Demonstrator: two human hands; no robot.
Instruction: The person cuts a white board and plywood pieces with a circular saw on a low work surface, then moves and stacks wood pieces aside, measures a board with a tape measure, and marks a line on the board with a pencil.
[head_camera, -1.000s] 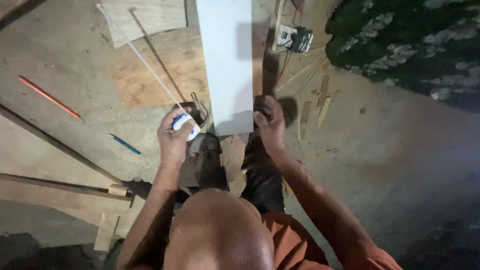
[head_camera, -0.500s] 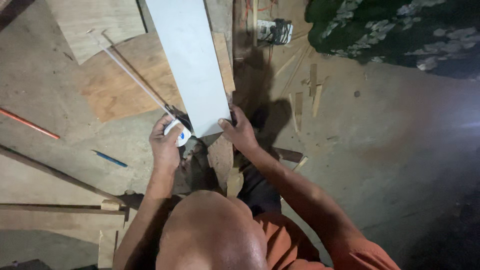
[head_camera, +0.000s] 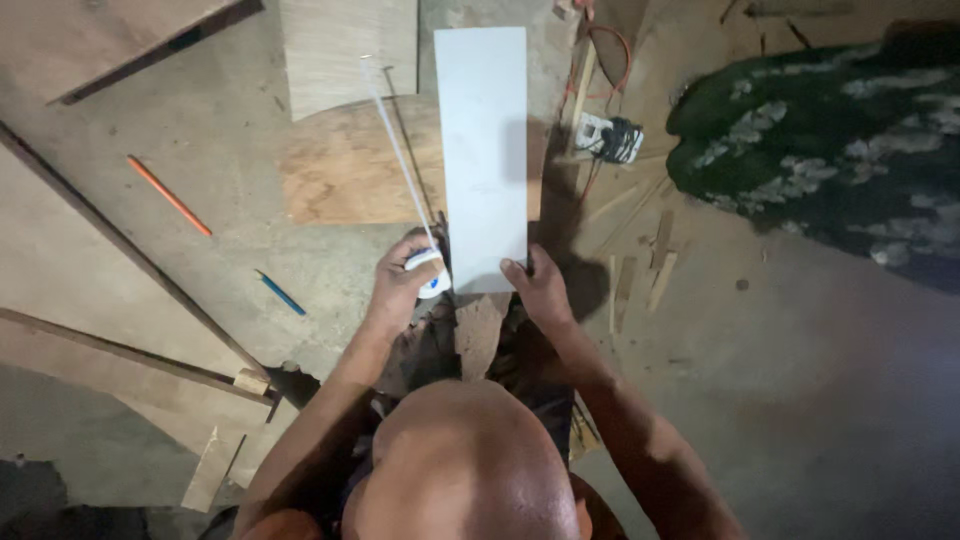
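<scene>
A long white board lies lengthwise on the floor, running away from me. My left hand is closed around a white and blue tape measure at the board's near left corner. Its thin white blade stretches out along the board's left side. My right hand presses down on the near right corner of the board, fingers on its end edge. A small piece of plywood lies just under the near end, between my hands.
Plywood sheets lie under and left of the board. An orange pencil and a blue pencil lie on the concrete at left. A socket block with cables and wood offcuts sit right of the board. A dark patterned cloth fills the right.
The view has shifted, so the board now looks straight instead of slanted. My hands keep the same hold at the board's near end, with the tape still stretched out.
</scene>
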